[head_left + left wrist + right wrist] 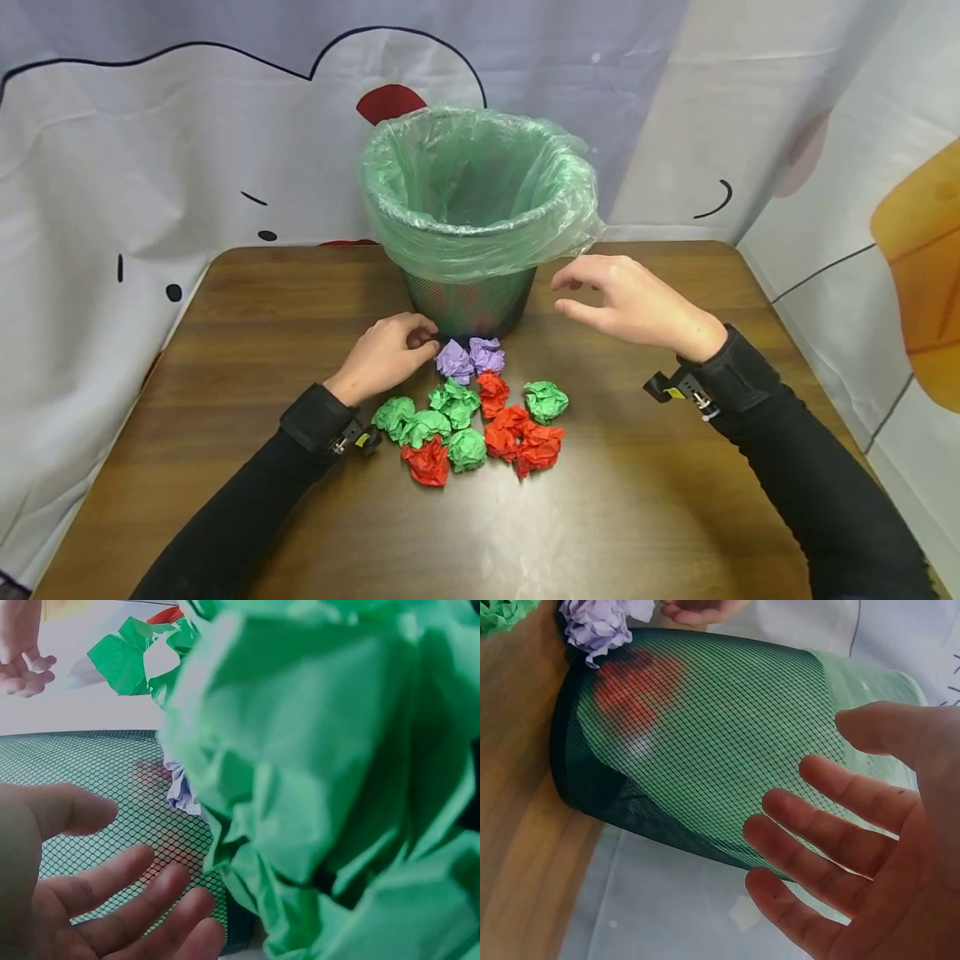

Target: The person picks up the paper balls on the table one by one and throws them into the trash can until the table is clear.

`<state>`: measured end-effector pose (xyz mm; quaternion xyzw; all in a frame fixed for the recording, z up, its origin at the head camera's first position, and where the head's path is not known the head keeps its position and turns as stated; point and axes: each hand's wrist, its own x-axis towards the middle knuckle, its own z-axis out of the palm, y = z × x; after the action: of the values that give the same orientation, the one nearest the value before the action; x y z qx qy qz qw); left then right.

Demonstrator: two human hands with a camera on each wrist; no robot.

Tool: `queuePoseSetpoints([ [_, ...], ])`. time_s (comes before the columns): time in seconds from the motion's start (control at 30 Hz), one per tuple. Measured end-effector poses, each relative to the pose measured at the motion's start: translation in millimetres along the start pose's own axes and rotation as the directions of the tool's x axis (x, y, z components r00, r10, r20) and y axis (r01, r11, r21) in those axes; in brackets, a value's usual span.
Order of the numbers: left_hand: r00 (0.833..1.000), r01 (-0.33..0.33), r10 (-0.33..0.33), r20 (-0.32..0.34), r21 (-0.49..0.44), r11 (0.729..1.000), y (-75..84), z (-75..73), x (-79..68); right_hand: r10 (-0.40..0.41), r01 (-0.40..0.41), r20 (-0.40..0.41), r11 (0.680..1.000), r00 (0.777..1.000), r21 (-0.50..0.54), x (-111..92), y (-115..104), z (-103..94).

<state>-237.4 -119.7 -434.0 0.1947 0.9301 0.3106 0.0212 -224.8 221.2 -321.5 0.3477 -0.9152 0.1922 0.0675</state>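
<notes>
My left hand (388, 352) hovers with loosely bent fingers beside two purple crumpled paper balls (454, 361) at the foot of a mesh wastebasket (472, 304). Nothing is held in it in the left wrist view, where a green paper ball (300, 750) looms close to the camera. To the right of the basket, my right hand (622, 302) is raised with thumb and fingers apart and holds nothing. A green bag (480, 250) lines the basket and folds over its rim. Through the mesh, a red patch (634, 686) shows low inside in the right wrist view.
In front of the basket, several green paper balls (467, 450) and red paper balls (538, 448) lie clustered on the wooden table (637, 517). One green ball (545, 402) sits a little apart on the right. A printed curtain (262, 150) hangs behind the table.
</notes>
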Motion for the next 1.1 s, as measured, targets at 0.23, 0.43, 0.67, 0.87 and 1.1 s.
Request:
queuePoseSetpoints([
  [0.23, 0.998, -0.038, 0.037, 0.048, 0.019, 0.999, 1.5, 0.8, 0.6, 0.005, -0.005, 0.025, 1.000, 1.000, 0.009, -3.2, 3.1, 13.0],
  [0.43, 0.989, -0.094, 0.082, 0.119, 0.095, 0.991, 3.7, 3.8, 2.6, 0.020, -0.021, 0.030, 1.000, 0.999, 0.020, -6.8, 6.2, 19.1],
  [0.67, 0.982, -0.109, 0.089, 0.169, 0.117, 0.987, 4.7, 6.5, 2.7, 0.029, -0.030, 0.033, 0.999, 0.999, 0.034, -9.9, 8.4, 25.7],
  [0.87, 0.975, -0.122, 0.098, 0.200, 0.109, 0.986, 4.5, 6.5, 3.1, 0.031, -0.032, 0.030, 0.998, 0.999, 0.050, -12.8, 10.3, 29.6],
  [1.1, 0.967, -0.114, 0.090, 0.237, 0.087, 0.990, 7.3, 3.8, 9.2, 0.036, -0.037, 0.022, 0.998, 0.999, 0.053, -14.4, 13.6, 29.7],
])
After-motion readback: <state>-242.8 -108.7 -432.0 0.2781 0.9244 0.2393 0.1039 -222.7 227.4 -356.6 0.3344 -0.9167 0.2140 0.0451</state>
